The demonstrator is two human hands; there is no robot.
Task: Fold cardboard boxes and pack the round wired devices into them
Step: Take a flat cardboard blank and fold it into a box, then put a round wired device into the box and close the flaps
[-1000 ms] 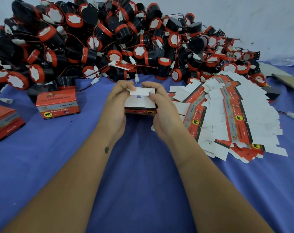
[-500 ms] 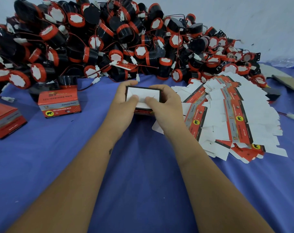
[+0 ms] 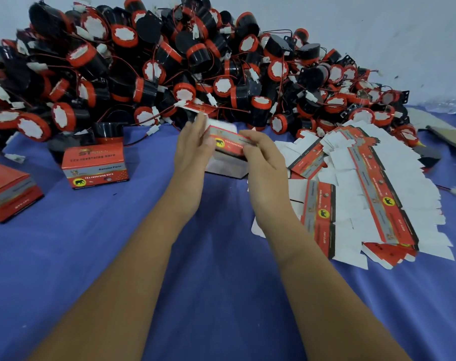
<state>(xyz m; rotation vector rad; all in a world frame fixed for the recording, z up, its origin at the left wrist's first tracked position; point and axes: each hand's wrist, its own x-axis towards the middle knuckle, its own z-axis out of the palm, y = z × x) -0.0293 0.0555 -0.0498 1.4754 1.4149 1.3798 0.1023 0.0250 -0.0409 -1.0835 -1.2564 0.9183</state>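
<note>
Between both hands I hold a small red cardboard box (image 3: 228, 144), its printed red and grey side toward me and a white flap behind. My left hand (image 3: 193, 149) grips its left end, fingers reaching up past the top. My right hand (image 3: 260, 157) pinches its right end. The box is blurred and hovers just above the blue cloth. Behind it rises a big heap of round black and red wired devices (image 3: 169, 74). To the right lies a fanned pile of flat unfolded boxes (image 3: 365, 191).
A closed red box (image 3: 95, 165) stands left of my hands, and another red box (image 3: 7, 191) lies at the far left edge. The blue cloth (image 3: 221, 282) covers the table. Brown cardboard (image 3: 451, 136) and a plastic bottle (image 3: 453, 105) lie at the far right.
The box was turned over in my hands: earlier its white flaps and white face pointed at me, now the red printed side does. Both hands lifted slightly.
</note>
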